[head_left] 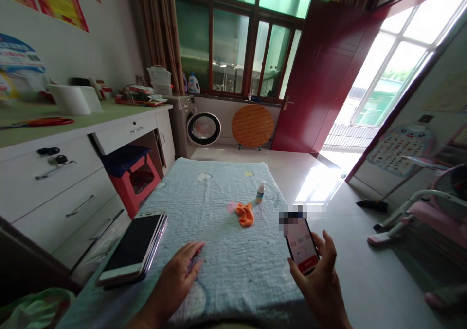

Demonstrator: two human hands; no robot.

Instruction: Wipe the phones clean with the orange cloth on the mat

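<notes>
My right hand (pixel 321 275) holds a phone (pixel 302 246) upright at the table's right edge; its screen shows a timer reading of zeros above a red button. Flat on the light blue cloth (pixel 219 183) rests my left hand (pixel 177 275), fingers stretched out and nothing in them. To its left lies a stack of phones or tablets (pixel 133 246), the top one white-framed with a dark screen. Farther up the cloth is a crumpled orange cloth (pixel 245 214). Just behind that stands a small spray bottle (pixel 260 192) with a white top.
Along the left runs a desk with white drawers (pixel 54 173), holding paper rolls (pixel 75 99) and red-handled scissors (pixel 47 121). A red stool (pixel 140 183) sits beneath it. Beyond are a washing machine (pixel 184 124) with its door open and a round wooden tabletop (pixel 252 126). A pink chair (pixel 430 212) stands right.
</notes>
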